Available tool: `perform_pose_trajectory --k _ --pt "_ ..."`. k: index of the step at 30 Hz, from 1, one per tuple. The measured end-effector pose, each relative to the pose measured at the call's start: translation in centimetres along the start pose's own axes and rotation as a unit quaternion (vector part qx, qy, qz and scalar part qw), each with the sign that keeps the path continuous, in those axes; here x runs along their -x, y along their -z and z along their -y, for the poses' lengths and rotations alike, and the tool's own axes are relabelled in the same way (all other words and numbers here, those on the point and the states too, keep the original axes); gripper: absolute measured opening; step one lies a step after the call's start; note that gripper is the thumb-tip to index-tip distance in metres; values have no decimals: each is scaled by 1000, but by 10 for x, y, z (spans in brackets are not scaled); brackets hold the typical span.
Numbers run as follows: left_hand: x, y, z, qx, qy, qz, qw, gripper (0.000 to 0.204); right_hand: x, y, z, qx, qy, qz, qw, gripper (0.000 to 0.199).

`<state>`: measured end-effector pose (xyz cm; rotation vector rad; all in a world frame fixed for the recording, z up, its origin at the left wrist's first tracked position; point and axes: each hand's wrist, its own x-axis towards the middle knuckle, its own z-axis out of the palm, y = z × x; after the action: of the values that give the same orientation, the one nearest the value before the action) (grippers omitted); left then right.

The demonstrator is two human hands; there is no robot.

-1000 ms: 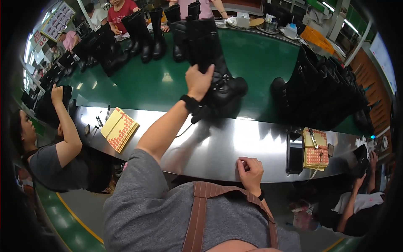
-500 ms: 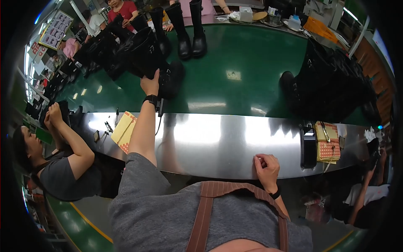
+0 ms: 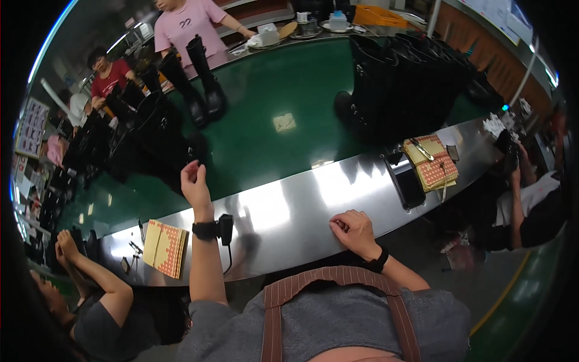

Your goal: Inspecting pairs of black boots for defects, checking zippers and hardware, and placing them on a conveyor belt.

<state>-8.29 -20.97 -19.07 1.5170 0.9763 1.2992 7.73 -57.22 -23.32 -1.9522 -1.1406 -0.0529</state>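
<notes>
My left hand hovers over the near edge of the green belt, loosely curled, fingertips a little apart and nothing in them. Just beyond it stands a tall black boot with buckles, with more dark boots crowded to its left. Over the metal ledge, close to its front edge, my right hand is curled with its fingers together, and no object shows in it. A pair of tall black boots stands farther back on the belt. To the right is a dense group of black buckled boots.
A black phone and a patterned yellow card stack lie on the ledge at right. Another yellow stack lies at left, near small tools. Co-workers sit at both sides; a person in pink stands across the belt.
My left hand has let go of the black boot and drawn back from it. The view has swung right, so the boots appear farther left. My right hand remains over the ledge.
</notes>
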Motion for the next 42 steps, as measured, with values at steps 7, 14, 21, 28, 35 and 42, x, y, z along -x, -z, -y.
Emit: perform_pose_trajectory --k 7,14,21,28,35,42 --pt "96 -51 -14 170 273 354 878 15 -67 74 3 -15 99 32 994 27" --pt "100 -51 23 262 338 371 824 19 -222 207 6 397 146 -129 897 70" --pt "96 -56 27 284 324 379 819 17 -337 227 -48 461 -160 185 853 103" --pt "102 -56 18 265 312 374 832 16 -304 180 36 266 148 -17 952 45" --pt "128 -54 -76 62 -88 370 923 119 -194 174 168 201 273 -37 940 28" --pt "161 -72 -67 15 -138 226 964 106 -121 151 143 -70 343 -136 927 71"
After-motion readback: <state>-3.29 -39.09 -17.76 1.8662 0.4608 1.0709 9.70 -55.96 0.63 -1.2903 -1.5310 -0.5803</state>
